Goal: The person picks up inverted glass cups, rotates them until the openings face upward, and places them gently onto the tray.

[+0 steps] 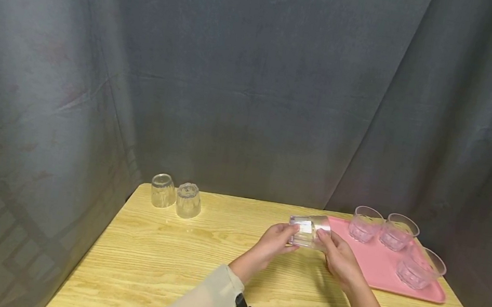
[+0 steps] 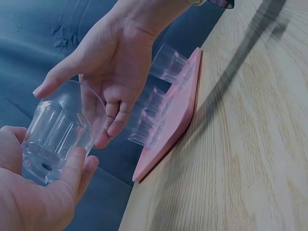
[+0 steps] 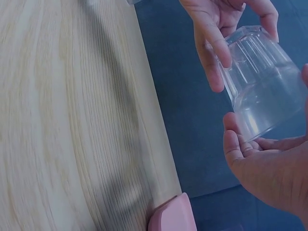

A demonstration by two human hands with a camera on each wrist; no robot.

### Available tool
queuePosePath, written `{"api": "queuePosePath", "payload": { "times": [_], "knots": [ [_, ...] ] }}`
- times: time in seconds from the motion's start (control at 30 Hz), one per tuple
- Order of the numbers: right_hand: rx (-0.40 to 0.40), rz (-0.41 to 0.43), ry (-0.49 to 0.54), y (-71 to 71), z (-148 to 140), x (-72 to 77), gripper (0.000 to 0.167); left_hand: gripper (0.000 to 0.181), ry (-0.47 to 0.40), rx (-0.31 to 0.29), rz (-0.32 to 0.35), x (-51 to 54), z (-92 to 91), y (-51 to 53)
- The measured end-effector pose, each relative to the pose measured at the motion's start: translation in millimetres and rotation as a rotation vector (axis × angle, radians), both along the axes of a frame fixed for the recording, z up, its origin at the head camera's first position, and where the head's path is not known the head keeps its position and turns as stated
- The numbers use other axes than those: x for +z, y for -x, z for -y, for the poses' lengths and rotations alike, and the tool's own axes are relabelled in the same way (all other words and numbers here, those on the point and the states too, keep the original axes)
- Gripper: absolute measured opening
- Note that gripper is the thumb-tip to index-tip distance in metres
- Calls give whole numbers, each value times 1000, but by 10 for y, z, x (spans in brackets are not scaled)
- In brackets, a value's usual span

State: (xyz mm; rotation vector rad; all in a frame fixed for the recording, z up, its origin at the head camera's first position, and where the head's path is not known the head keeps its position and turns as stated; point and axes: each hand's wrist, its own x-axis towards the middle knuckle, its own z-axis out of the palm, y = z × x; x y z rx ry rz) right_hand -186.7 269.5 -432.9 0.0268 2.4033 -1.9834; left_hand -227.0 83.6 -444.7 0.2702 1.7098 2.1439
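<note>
A clear faceted glass tumbler (image 1: 307, 239) is held on its side above the table, its base toward the left and its rim toward the right. My left hand (image 1: 268, 241) grips it near the base, thumb on one side and fingers on the other. At the rim end my right hand (image 1: 345, 262) holds the glass between thumb and fingers. The right wrist view shows the tumbler (image 3: 264, 82) between both hands, with the right fingers (image 3: 234, 144) beside the rim.
A pink tray (image 1: 381, 269) lies on the right of the wooden table (image 1: 139, 275), bearing three upright glasses (image 1: 363, 232). Toward the back left, two upside-down tumblers (image 1: 188, 203) stand close together. Grey curtains (image 1: 247, 80) surround the table's back and sides.
</note>
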Motion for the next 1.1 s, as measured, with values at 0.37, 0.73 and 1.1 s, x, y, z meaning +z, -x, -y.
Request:
{"api": "queuePosePath", "payload": {
  "times": [0.37, 0.73, 1.1],
  "knots": [
    [8, 15, -30, -50, -113, 50, 73, 54, -2, 12, 13, 8, -124, 26],
    [-18, 31, -84, -71, -241, 82, 73, 50, -9, 8, 10, 59, -257, 17],
    [-24, 27, -121, -110, -383, 72, 75, 47, -37, -4, 23, 42, -404, 5]
  ]
}}
